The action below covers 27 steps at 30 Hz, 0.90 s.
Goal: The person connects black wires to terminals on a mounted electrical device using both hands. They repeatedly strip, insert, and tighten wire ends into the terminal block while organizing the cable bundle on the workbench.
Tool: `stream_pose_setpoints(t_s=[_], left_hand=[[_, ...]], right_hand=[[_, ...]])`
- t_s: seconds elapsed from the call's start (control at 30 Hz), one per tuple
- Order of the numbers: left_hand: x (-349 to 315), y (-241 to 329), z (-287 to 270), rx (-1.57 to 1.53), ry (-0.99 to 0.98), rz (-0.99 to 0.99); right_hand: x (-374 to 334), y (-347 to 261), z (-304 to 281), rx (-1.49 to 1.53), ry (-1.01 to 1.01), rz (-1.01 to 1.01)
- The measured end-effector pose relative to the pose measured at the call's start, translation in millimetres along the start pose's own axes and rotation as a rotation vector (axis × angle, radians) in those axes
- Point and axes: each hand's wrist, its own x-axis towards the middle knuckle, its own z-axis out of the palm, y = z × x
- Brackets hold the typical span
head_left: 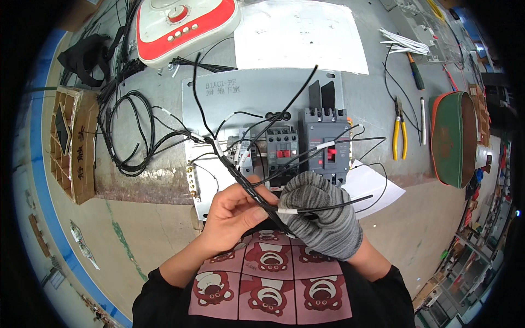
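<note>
My bare left hand [232,213] pinches a bundle of black wires [239,176], which slants from the mounting plate down towards my lap. Covered by a grey striped knit glove, my right hand [322,216] is closed at the lower part of the bundle. A black wire with a white marker sleeve [287,211] sticks out rightward there; the gloved fingertips are partly hidden. Several loose wire ends fan out above my hands. Behind them, on the grey metal mounting plate [198,101], sit a contactor [283,147] with red parts and a larger moulded-case circuit breaker [324,136].
Coiled black wires [131,158] and a cardboard box [76,147] are at the left. Yellow-handled pliers [400,131], a screwdriver [416,74] and a green pouch [453,139] lie right. A red-and-white appliance [186,35] and paper sheets [301,35] are at the back.
</note>
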Motion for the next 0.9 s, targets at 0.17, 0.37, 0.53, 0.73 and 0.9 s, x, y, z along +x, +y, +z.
stream_pose_setpoints(t_s=[0.17, 0.37, 0.53, 0.73, 0.9], left_hand=[[7, 3, 0, 0.037, -0.011, 0.016], [15, 5, 2, 0.060, -0.019, 0.052], [17, 7, 1, 0.101, -0.030, 0.054], [12, 6, 7, 0.124, 0.008, 0.066], [2, 1, 11, 0.103, 0.067, 0.068]], right_hand=[[5, -5, -4, 0.125, -0.053, 0.189], [5, 1, -5, 0.079, -0.069, 0.184], [6, -3, -6, 0.091, -0.092, 0.225], [7, -6, -9, 0.027, -0.060, 0.119], [2, -8, -1, -0.008, 0.032, 0.032]])
